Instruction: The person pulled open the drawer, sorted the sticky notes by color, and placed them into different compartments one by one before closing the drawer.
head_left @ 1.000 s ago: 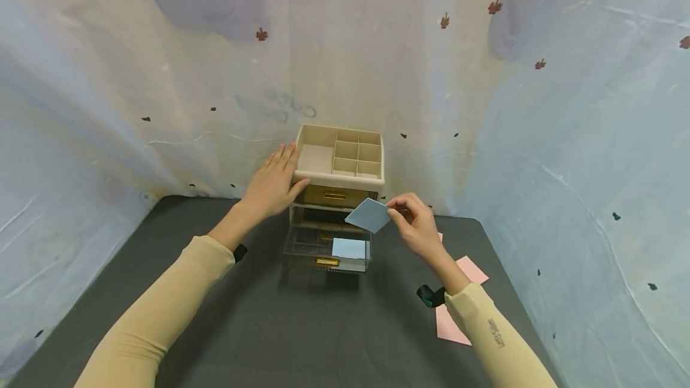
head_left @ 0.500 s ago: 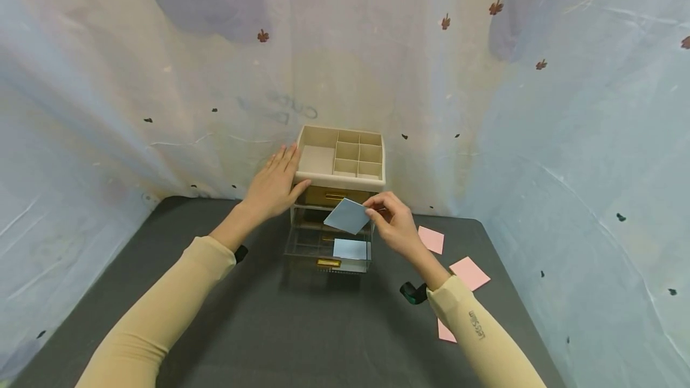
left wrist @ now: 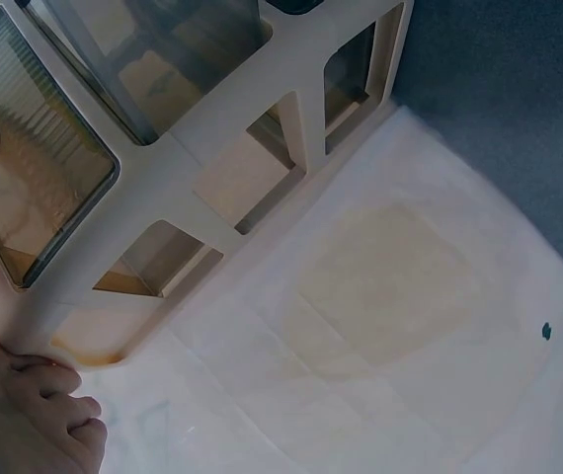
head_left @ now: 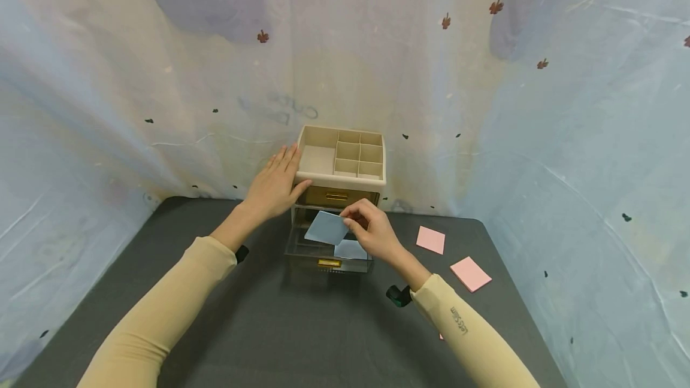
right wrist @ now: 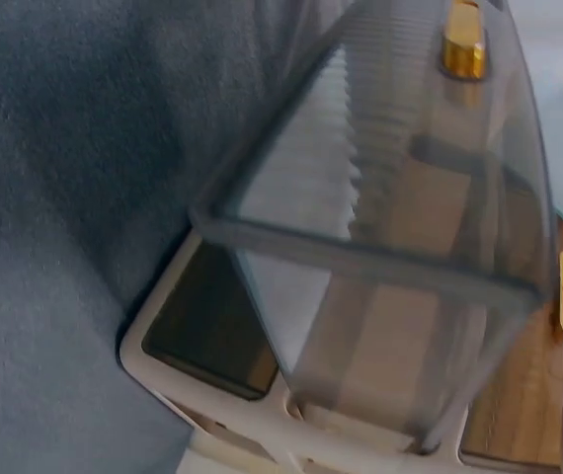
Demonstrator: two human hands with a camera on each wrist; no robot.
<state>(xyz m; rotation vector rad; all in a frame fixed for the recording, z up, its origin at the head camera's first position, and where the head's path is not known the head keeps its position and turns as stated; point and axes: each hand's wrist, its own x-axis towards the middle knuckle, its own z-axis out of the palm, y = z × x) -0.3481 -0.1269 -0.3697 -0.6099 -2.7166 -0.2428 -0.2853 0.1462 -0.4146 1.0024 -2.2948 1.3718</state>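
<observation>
A cream desk organizer [head_left: 341, 182] with smoky clear drawers stands at the back of the table. Its lower drawer [head_left: 302, 249] is pulled out, and a light blue sticky note pad lies in the drawer's right part, partly hidden by my right hand [head_left: 372, 232]. Between thumb and fingers that hand pinches a second blue sticky note pad [head_left: 326, 228] by its right corner, tilted above the drawer. My left hand [head_left: 273, 185] rests against the organizer's upper left side, fingers straight along it and thumb toward the front.
Pink sticky note pads [head_left: 430, 240] lie on the dark table [head_left: 302, 334] to the right, one mostly hidden under the right sleeve [head_left: 463, 322]. The organizer's top tray [head_left: 317, 159] has several compartments. A patterned curtain [head_left: 345, 76] hangs close behind.
My right hand has carried the blue sticky note pad leftward and slightly down, from right of the organizer to over the pulled-out drawer. My left hand has stayed in place.
</observation>
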